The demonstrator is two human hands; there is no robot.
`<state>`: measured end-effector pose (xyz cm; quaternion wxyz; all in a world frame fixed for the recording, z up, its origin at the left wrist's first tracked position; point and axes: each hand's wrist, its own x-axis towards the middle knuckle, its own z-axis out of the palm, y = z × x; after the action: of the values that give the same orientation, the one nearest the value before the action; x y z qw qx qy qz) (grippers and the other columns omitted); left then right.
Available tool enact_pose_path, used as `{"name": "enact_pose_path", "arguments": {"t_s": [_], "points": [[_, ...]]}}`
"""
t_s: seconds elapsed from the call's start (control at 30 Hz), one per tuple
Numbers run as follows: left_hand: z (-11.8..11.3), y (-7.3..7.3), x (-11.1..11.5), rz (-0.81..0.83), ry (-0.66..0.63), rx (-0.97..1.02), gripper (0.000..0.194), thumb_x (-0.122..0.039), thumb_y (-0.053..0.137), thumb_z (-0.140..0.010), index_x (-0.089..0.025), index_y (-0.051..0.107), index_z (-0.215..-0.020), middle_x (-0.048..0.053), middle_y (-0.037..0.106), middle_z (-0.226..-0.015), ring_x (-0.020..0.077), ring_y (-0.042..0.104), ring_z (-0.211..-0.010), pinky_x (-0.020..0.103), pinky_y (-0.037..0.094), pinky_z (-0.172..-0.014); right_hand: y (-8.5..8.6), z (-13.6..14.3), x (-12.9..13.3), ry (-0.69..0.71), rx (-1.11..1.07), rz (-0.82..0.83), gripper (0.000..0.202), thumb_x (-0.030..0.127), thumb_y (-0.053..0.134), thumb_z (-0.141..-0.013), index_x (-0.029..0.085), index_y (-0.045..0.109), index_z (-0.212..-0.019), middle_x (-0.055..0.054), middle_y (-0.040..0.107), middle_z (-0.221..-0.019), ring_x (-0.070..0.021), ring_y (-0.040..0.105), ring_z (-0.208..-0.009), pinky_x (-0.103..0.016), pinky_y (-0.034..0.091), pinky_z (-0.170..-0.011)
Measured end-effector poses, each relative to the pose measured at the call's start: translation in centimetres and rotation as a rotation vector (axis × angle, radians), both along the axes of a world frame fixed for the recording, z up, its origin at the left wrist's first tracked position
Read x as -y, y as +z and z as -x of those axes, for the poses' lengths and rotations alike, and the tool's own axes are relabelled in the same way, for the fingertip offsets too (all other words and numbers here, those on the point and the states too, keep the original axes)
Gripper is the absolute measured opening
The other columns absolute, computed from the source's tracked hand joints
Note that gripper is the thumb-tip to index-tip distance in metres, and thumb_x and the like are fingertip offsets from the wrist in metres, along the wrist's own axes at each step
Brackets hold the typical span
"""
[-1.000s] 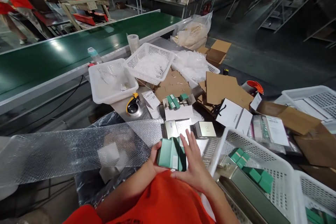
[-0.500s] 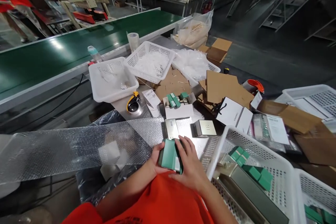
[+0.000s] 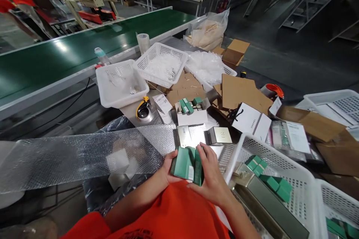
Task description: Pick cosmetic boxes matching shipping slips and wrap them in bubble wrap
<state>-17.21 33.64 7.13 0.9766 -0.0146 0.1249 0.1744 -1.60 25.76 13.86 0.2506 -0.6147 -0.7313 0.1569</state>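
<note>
Close to my body, my left hand (image 3: 167, 170) grips green boxes (image 3: 181, 162), one bearing a white label on its lower part. My right hand (image 3: 209, 170) is closed on a narrow green box (image 3: 198, 167), held just right of the others with a slight gap at the top. Beyond my hands, a silvery-gold box (image 3: 184, 136) lies on the bubble wrap (image 3: 151, 140), and a second gold box (image 3: 223, 135) sits to its right. A white carton (image 3: 192, 118) behind them holds several small green boxes.
A white basket (image 3: 304, 179) at right holds green boxes and a long gold box (image 3: 273, 203). A tape dispenser (image 3: 143, 110), white baskets (image 3: 117, 97), flattened cardboard (image 3: 244, 95) and a white paper bag (image 3: 251, 121) crowd the table. A green conveyor (image 3: 84, 50) runs behind.
My right hand has moved slightly right with the narrow green box, parting it from the boxes in my left hand. The left hand has barely moved.
</note>
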Motion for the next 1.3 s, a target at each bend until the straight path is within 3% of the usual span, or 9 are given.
{"name": "enact_pose_path", "arguments": {"t_s": [0.33,0.53,0.67,0.8,0.87,0.97,1.03,1.17,1.3], "points": [[-0.2,-1.1,0.2,-0.039,-0.079,-0.007,0.033,-0.039,0.07,-0.069,-0.01,0.073,-0.085,0.011,0.075,-0.077,0.0291,0.069,-0.09,0.04,0.042,-0.093,-0.7,1.0,0.3,-0.038,0.14,0.061,0.108,0.051,0.071,-0.072,0.021,0.007,-0.152,-0.02,0.017,-0.152,-0.0439,0.017,-0.138,-0.063,0.035,-0.104],[-0.3,-0.9,0.3,-0.035,-0.062,-0.027,0.033,-0.042,0.067,-0.072,-0.012,0.072,-0.086,0.01,0.076,-0.081,0.0281,0.069,-0.093,0.038,0.043,-0.094,-1.3,1.3,0.2,-0.049,0.113,0.022,0.107,0.047,0.069,-0.073,0.019,0.003,-0.152,-0.019,0.039,-0.142,-0.0442,0.023,-0.137,-0.064,0.035,-0.103],[-0.2,-0.5,0.5,-0.021,-0.058,-0.028,0.035,-0.045,0.07,-0.068,-0.013,0.072,-0.084,0.009,0.075,-0.079,0.0288,0.068,-0.094,0.04,0.041,-0.096,-0.9,1.6,0.4,-0.02,-0.006,0.007,0.096,0.044,0.068,-0.074,0.023,0.013,-0.15,-0.016,0.038,-0.143,-0.0403,0.026,-0.138,-0.06,0.035,-0.106],[-0.1,-0.1,0.4,-0.015,-0.059,-0.032,0.041,-0.046,0.072,-0.065,-0.012,0.072,-0.089,0.01,0.075,-0.08,0.0296,0.067,-0.092,0.041,0.041,-0.094,0.2,1.1,1.0,-0.062,-0.27,-0.002,0.088,0.041,0.066,-0.077,0.024,0.018,-0.149,-0.015,0.026,-0.149,-0.0365,0.03,-0.138,-0.054,0.037,-0.108],[0.1,0.4,0.2,-0.016,-0.06,-0.031,0.046,-0.045,0.068,-0.07,-0.011,0.07,-0.101,0.012,0.074,-0.089,0.0295,0.066,-0.093,0.042,0.042,-0.092,1.0,0.2,1.4,-0.132,-0.395,-0.042,0.088,0.045,0.065,-0.078,0.024,0.018,-0.149,-0.015,0.024,-0.15,-0.0363,0.029,-0.139,-0.055,0.035,-0.109],[0.3,1.5,-0.1,-0.018,-0.049,-0.044,0.053,-0.047,0.047,-0.084,-0.009,0.063,-0.118,0.013,0.072,-0.101,0.0267,0.066,-0.092,0.041,0.043,-0.086,1.7,-1.4,1.8,-0.21,-0.365,-0.004,0.086,0.043,0.066,-0.079,0.026,0.019,-0.149,-0.013,0.026,-0.15,-0.0349,0.027,-0.14,-0.054,0.033,-0.11],[0.3,2.0,-0.1,-0.028,-0.061,-0.079,0.054,-0.045,0.039,-0.088,-0.006,0.064,-0.116,0.014,0.072,-0.099,0.0248,0.066,-0.088,0.038,0.044,-0.082,1.7,-2.0,1.9,-0.188,-0.279,0.083,0.086,0.037,0.067,-0.078,0.028,0.019,-0.149,-0.012,0.027,-0.15,-0.0335,0.028,-0.14,-0.053,0.036,-0.109],[-0.2,1.9,0.1,-0.05,-0.063,-0.158,0.045,-0.044,0.052,-0.082,-0.005,0.07,-0.096,0.013,0.074,-0.088,0.0287,0.066,-0.093,0.039,0.043,-0.088,0.7,-1.4,1.9,-0.057,-0.232,0.153,0.094,0.035,0.07,-0.076,0.028,0.013,-0.151,-0.014,0.027,-0.149,-0.0322,0.031,-0.139,-0.049,0.038,-0.108],[-0.6,1.3,0.6,-0.055,-0.091,-0.173,0.045,-0.047,0.068,-0.069,-0.008,0.071,-0.092,0.015,0.074,-0.088,0.0331,0.066,-0.099,0.044,0.042,-0.095,0.5,-0.3,1.6,-0.016,-0.24,0.137,0.098,0.035,0.07,-0.076,0.027,0.01,-0.152,-0.015,0.026,-0.149,-0.0318,0.031,-0.139,-0.047,0.038,-0.109]]}}
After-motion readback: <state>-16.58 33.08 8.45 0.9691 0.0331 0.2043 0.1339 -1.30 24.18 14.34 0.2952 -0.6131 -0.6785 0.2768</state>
